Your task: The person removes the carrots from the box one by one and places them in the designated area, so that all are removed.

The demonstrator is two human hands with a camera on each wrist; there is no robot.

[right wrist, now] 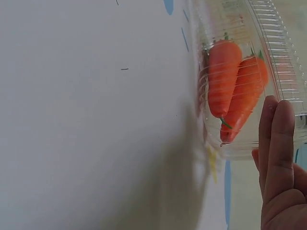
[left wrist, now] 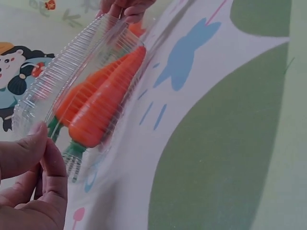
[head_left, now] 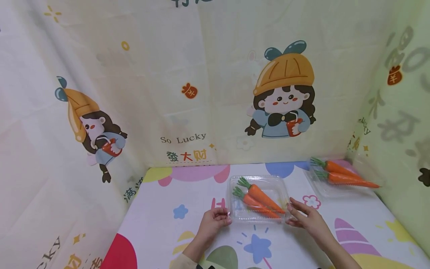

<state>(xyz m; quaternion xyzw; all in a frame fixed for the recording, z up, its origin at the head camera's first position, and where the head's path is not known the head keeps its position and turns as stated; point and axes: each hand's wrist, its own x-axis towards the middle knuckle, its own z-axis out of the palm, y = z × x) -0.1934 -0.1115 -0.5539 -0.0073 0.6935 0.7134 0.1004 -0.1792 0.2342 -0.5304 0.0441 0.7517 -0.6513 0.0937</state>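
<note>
Grip: left hand (head_left: 213, 222) and right hand (head_left: 307, 217) pinch the clear rectangular plastic box (head_left: 276, 188).
Orange green-topped carrots (head_left: 261, 195): could slide under uneven lifting.

Left hand (head_left: 213, 221) pinches, fingers curled; right hand (head_left: 304, 216) grips; 2 forearms (head_left: 330, 246) extended forward.

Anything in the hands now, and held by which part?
Yes: the clear plastic box with two carrots inside, left hand pinching its near left corner, right hand its near right corner.
</note>
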